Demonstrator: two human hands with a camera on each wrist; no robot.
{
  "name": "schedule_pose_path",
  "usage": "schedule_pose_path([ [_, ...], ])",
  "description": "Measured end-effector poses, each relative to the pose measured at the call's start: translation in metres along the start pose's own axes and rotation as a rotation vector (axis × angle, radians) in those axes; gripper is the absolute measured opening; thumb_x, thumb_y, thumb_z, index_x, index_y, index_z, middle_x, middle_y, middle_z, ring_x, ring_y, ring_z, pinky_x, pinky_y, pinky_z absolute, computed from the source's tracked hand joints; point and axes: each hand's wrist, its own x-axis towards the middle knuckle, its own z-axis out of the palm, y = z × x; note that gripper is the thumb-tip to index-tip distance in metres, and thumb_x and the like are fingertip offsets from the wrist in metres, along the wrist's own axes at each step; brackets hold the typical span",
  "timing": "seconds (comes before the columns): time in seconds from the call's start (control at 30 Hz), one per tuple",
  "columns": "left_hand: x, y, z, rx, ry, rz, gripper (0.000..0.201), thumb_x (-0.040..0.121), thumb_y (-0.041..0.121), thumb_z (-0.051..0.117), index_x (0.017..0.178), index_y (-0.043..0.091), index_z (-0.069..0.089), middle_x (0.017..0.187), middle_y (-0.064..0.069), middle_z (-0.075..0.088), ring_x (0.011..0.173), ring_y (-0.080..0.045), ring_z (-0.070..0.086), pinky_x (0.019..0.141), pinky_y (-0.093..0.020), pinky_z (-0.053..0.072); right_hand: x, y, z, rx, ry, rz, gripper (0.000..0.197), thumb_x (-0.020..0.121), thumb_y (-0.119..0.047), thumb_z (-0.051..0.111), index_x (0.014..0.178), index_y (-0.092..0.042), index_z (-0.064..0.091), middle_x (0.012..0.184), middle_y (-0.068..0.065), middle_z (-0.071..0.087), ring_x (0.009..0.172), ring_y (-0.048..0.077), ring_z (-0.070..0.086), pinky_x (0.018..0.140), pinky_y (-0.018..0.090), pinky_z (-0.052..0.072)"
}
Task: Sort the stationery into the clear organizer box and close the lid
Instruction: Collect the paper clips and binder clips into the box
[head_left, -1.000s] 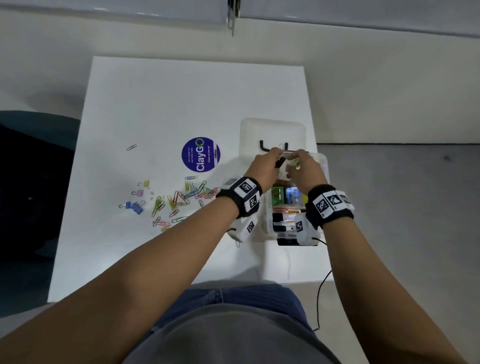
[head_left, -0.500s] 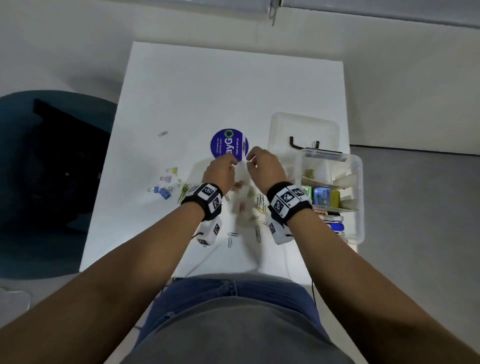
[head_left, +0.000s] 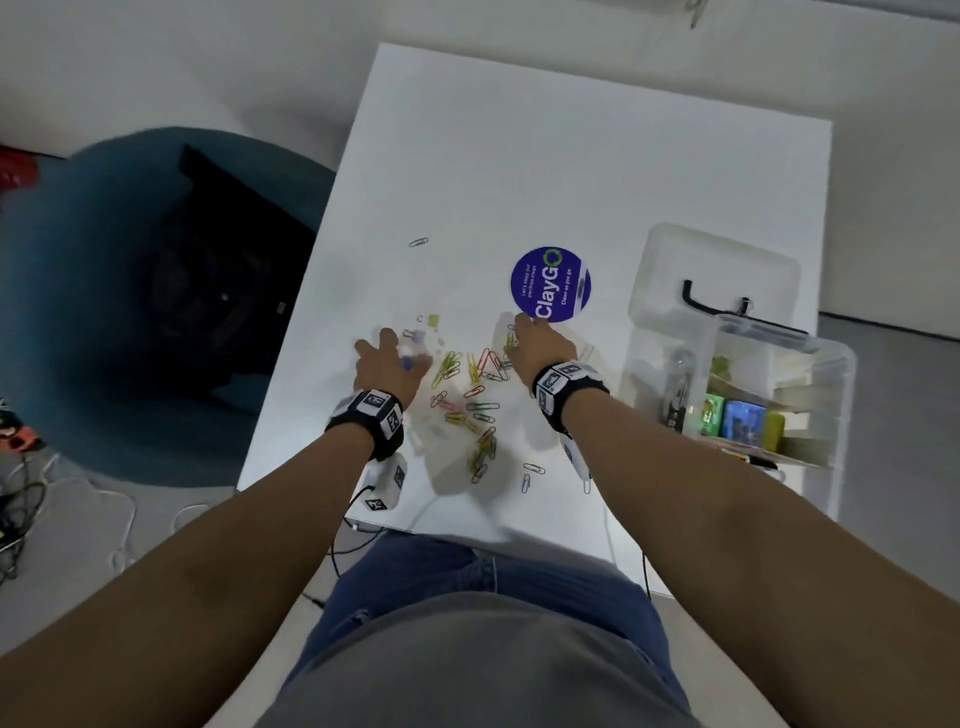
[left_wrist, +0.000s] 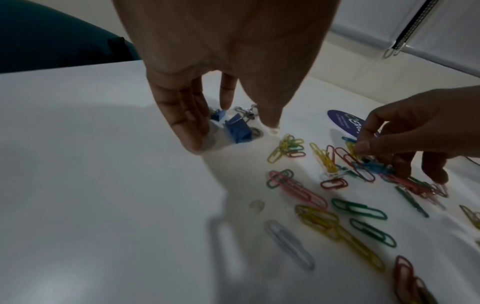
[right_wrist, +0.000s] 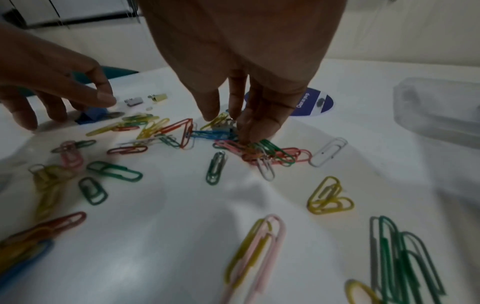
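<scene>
White table (head_left: 519, 171): left hand (head_left: 387, 366) spread over blue binder clip (left_wrist: 237, 128); right hand (head_left: 535, 348) fingertips pinching paper clips (right_wrist: 228, 131)

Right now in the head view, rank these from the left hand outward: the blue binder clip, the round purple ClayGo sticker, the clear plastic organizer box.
1. Blue binder clip: under the fingers of the left hand, at the table's left edge.
2. Round purple ClayGo sticker: farther back and to the right, beyond the right hand.
3. Clear plastic organizer box: far right edge of the table.
</scene>
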Motion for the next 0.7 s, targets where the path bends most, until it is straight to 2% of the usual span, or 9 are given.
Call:
schedule_pose_path([
  [0.07,0.002,0.000,0.002,-0.018,-0.033,0.025,0.043,0.085,0.032,0.062,0.117,0.013,0.041,0.117,-0.019,0.037,0.087,-0.040,0.059,0.075,-0.044,0.055,0.004,0.000,-0.001,-0.013,-0.019,0.024,0.038,0.096,-0.025,0.051,0.130,-0.008,0.043,0.125,0.016,0.054,0.107,0.035,0.060,0.081,0.040,0.048],
  [0.17,0.004,0.003,0.004,-0.084,-0.057,0.055,0.024,0.084,0.014,0.059,0.105,0.010,0.047,0.116,-0.018,0.036,0.074,-0.039,0.061,0.077,-0.046,0.056,0.009,0.004,-0.002,0.023,-0.048,0.039,0.036,0.093,-0.013,0.053,0.126,-0.002,0.046,0.126,0.019,0.056,0.112,0.035,0.058,0.089,0.041,0.048],
  [0.27,0.004,0.003,0.003,-0.085,-0.105,0.066,0.022,0.081,0.012,0.057,0.100,0.013,0.047,0.113,-0.015,0.037,0.060,-0.031,0.054,0.072,-0.039,0.054,0.005,0.003,0.000,0.087,-0.016,0.048,0.039,0.093,-0.016,0.055,0.127,0.000,0.045,0.126,0.021,0.054,0.111,0.037,0.058,0.089,0.042,0.049],
  [0.33,0.001,0.001,0.002,-0.094,-0.091,0.084,0.021,0.080,0.012,0.057,0.099,0.013,0.046,0.108,-0.013,0.038,0.056,-0.028,0.050,0.068,-0.037,0.052,0.002,0.001,0.005,0.096,-0.012,0.030,0.045,0.092,-0.018,0.059,0.131,-0.002,0.042,0.128,0.020,0.051,0.111,0.037,0.058,0.089,0.042,0.049],
  [0.43,-0.001,0.002,-0.001,-0.087,-0.059,0.125,0.019,0.081,0.005,0.050,0.097,0.009,0.043,0.100,-0.017,0.044,0.068,-0.034,0.053,0.068,-0.042,0.049,-0.002,0.001,0.007,0.087,-0.024,0.039,0.046,0.091,-0.013,0.059,0.132,-0.002,0.041,0.130,0.020,0.048,0.113,0.036,0.057,0.091,0.040,0.048],
  [0.53,0.004,-0.004,-0.002,-0.096,-0.088,0.170,0.017,0.081,0.000,0.047,0.091,0.012,0.040,0.095,-0.017,0.049,0.081,-0.036,0.054,0.067,-0.039,0.042,-0.002,0.002,0.007,0.115,-0.005,0.086,0.051,0.087,-0.007,0.060,0.132,-0.001,0.038,0.124,0.021,0.053,0.113,0.036,0.057,0.091,0.040,0.049],
  [0.63,0.011,-0.011,-0.006,-0.158,-0.124,0.182,0.014,0.085,0.002,0.045,0.094,0.013,0.046,0.100,-0.015,0.052,0.088,-0.035,0.056,0.075,-0.040,0.046,-0.003,0.004,0.004,0.212,0.015,0.142,0.062,0.082,-0.008,0.065,0.135,-0.002,0.034,0.118,0.020,0.058,0.109,0.035,0.058,0.088,0.041,0.052],
  [0.7,0.015,-0.011,-0.010,-0.187,-0.118,0.176,0.009,0.087,0.009,0.046,0.093,0.011,0.051,0.098,-0.012,0.055,0.087,-0.030,0.055,0.078,-0.038,0.045,-0.005,0.008,-0.001,0.346,0.053,0.190,0.055,0.081,-0.005,0.063,0.130,-0.003,0.039,0.111,0.017,0.060,0.101,0.033,0.061,0.080,0.038,0.052],
])
